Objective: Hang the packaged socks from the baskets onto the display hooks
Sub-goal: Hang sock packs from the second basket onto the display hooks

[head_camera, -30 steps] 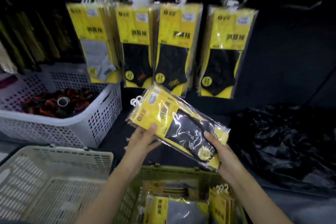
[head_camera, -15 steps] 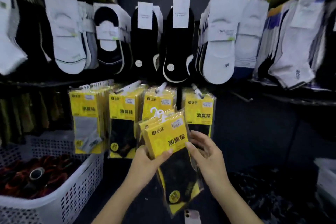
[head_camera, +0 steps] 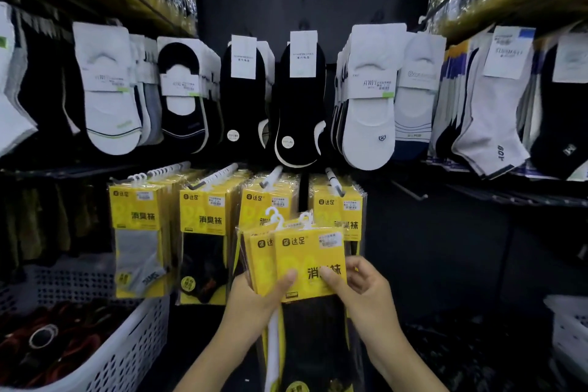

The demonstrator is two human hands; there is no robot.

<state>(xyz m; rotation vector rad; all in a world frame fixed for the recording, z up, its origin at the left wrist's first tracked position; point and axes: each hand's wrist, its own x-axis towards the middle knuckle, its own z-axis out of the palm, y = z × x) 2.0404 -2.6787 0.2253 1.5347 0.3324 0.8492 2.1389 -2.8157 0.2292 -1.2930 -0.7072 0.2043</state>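
I hold a small stack of yellow sock packs upright in front of the display, their white hanger loops pointing up. My left hand grips the stack from the left with the thumb across the front card. My right hand pinches the front pack at its right side. Just behind the stack, yellow packs hang on four display hooks: a full hook at far left, a second hook, a third hook and a fourth hook. The stack's loops sit below the third and fourth hooks.
A white perforated basket with red and black items stands at lower left. Another white basket's corner shows at right. Low-cut socks on cards hang in the row above. A bare hook juts out right of the yellow packs.
The view rose from the baskets to the display. The stack went from lying tilted to upright and moved up toward the hooks, with my right hand shifting from its lower end to the front card.
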